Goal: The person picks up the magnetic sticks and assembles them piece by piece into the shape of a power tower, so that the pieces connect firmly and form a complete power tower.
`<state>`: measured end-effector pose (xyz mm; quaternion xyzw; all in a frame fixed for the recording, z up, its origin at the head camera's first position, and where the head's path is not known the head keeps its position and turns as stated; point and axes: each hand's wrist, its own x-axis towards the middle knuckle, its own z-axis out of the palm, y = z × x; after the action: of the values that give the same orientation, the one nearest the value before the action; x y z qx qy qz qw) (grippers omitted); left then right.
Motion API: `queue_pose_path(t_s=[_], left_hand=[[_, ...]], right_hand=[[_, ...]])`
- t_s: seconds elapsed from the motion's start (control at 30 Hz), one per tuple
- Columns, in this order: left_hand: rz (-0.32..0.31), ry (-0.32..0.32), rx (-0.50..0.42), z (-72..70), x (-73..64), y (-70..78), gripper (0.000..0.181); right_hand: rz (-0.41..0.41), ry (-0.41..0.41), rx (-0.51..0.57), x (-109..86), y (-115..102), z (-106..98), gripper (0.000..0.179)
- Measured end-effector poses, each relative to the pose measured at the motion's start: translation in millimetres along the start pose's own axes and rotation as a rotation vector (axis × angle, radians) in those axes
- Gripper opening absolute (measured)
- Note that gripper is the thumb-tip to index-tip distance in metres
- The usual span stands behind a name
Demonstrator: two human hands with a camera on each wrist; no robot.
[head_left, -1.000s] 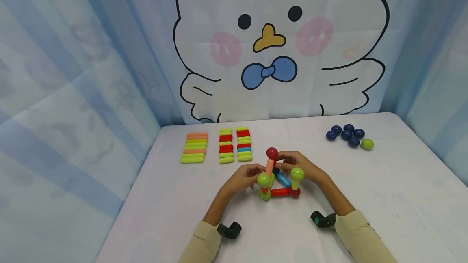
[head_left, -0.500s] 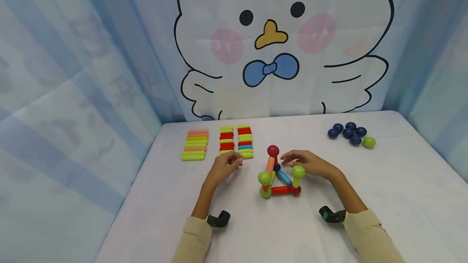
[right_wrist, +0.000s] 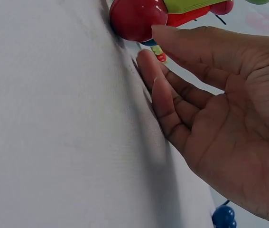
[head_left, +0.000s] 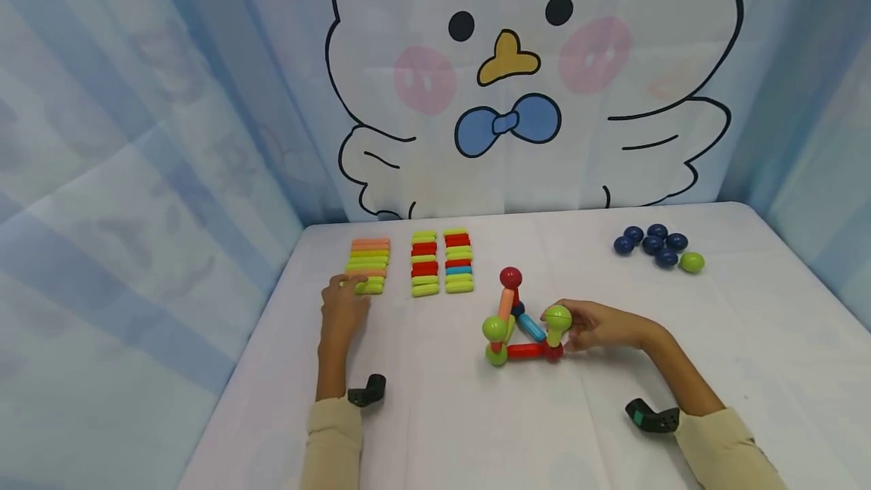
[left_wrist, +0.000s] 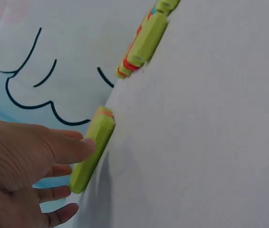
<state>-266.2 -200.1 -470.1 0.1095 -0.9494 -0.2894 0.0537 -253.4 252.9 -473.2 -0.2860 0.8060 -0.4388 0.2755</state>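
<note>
Red, green, orange and blue in the ball-and-stick frame (head_left: pixel 531 328), standing on the table (head_left: pixel 442 414), apparently unmoved. Gone from it with the left hand (head_left: pixel 345 312), over toward half past nine, to the near end of the leftmost stick column (head_left: pixel 368 255); thumb over a lime stick (left_wrist: pixel 87 172), fingers spread, impossible to tell if pinching. Shifted to the frame's three o'clock with the right hand (head_left: pixel 609 326), close to a red ball (right_wrist: pixel 136 19), fingers loosely bent, contact unclear. Judged as work now divided between loose sticks and frame.

Wears long beige sleeves, creased, with broad cuffs: left sleeve (head_left: pixel 333 445) and right sleeve (head_left: pixel 729 451). Bears a small black, bent-shaped wrist device by each cuff: left device (head_left: pixel 367 392) plain dark, right device (head_left: pixel 653 417) marked with a green rectangle.
</note>
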Motion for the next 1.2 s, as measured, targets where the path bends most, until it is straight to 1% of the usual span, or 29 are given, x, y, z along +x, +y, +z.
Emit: queue_pose_path(t_s=[0.07,0.1,0.23,0.33,0.47,0.53,0.6,0.63,0.73,0.83,0.93,1.0,1.07,1.13,1.2], left_hand=[[-0.002,-0.032,0.011,-1.0,1.8,-3.7,0.041],[0.001,-0.035,0.019,-1.1,2.3,-5.1,0.041],[0.015,-0.001,0.067,-0.3,3.9,-8.6,0.036],[0.024,0.023,0.143,0.8,4.4,-9.4,0.032],[0.047,0.028,0.249,1.6,5.1,-9.6,0.029],[0.058,0.023,0.261,1.6,5.0,-9.0,0.029],[0.064,0.016,0.208,-0.5,4.1,-6.7,0.029],[0.070,0.013,0.162,-2.6,3.4,-4.2,0.030],[0.096,0.029,-0.050,-11.5,0.4,8.3,0.033],[0.158,0.064,-0.253,-21.8,-4.4,25.4,0.035],[0.211,0.075,-0.389,-28.9,-9.6,40.8,0.035],[0.225,0.060,-0.455,-31.6,-12.9,48.6,0.035],[0.216,0.029,-0.499,-32.8,-15.8,53.7,0.035],[0.202,-0.004,-0.540,-32.9,-17.7,56.1,0.034],[0.192,-0.047,-0.580,-32.6,-19.3,56.8,0.034]], right_hand=[[0.014,0.000,-0.017,-2.3,-1.3,2.3,0.055],[0.019,0.003,-0.019,-2.7,-2.1,4.0,0.055],[0.010,0.045,-0.066,-1.6,-6.1,10.8,0.048],[-0.007,0.083,-0.109,1.1,-9.6,15.1,0.040],[-0.034,0.106,-0.146,5.3,-13.5,20.1,0.035],[-0.045,0.119,-0.156,7.7,-15.3,23.4,0.034],[-0.056,0.138,-0.174,10.7,-17.4,27.8,0.034],[-0.059,0.148,-0.183,12.2,-19.0,30.1,0.034],[-0.055,0.175,-0.210,17.2,-24.5,37.9,0.035],[-0.046,0.194,-0.232,21.4,-30.7,44.9,0.038],[-0.044,0.212,-0.268,24.0,-34.4,50.4,0.041],[-0.048,0.217,-0.302,24.5,-35.0,52.4,0.041],[-0.057,0.211,-0.334,24.2,-34.9,53.5,0.041],[-0.071,0.194,-0.360,24.1,-34.6,53.7,0.040],[-0.084,0.172,-0.357,25.0,-34.1,54.0,0.039]])
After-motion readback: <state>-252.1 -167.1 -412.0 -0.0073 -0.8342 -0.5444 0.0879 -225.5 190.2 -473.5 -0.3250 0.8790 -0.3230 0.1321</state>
